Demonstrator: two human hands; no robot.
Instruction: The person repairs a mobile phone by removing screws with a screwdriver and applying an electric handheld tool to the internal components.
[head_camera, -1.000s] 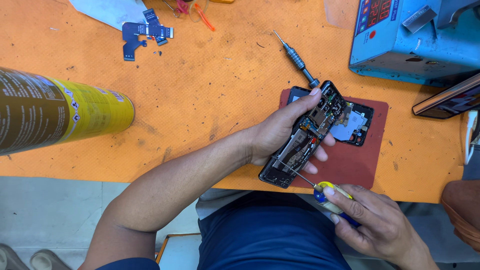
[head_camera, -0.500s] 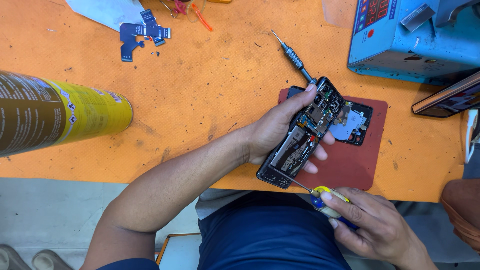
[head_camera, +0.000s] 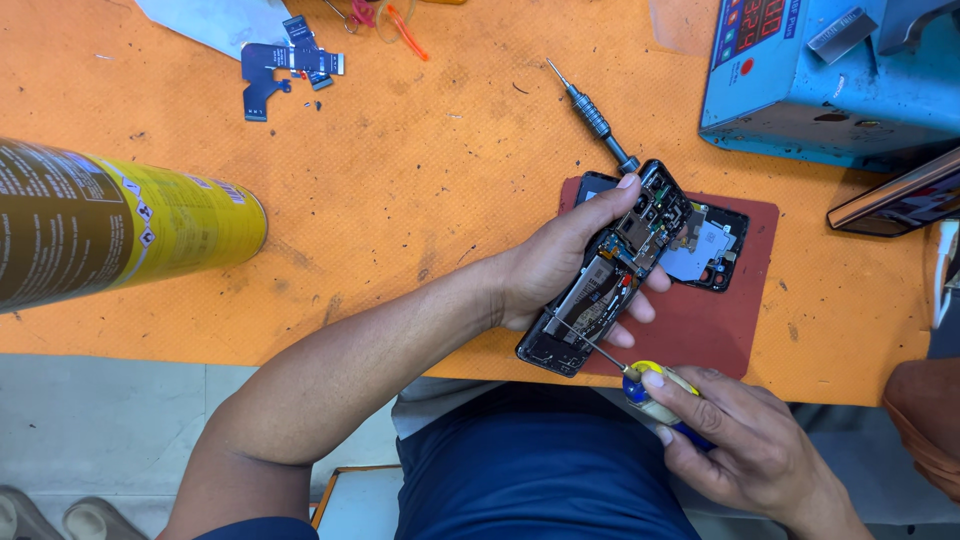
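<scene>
The left hand (head_camera: 560, 265) grips the opened phone (head_camera: 608, 270) tilted above the red mat (head_camera: 700, 330); the right hand (head_camera: 730, 445) pinches a screwdriver (head_camera: 625, 368), tip at the phone's lower part; best to keep the shaft square to the screw, phone steady.

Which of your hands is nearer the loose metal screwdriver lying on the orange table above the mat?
Left. The left hand grips the opened phone, fingertips just below the loose screwdriver. The right hand sits far lower, holding the yellow-handled screwdriver.
</scene>
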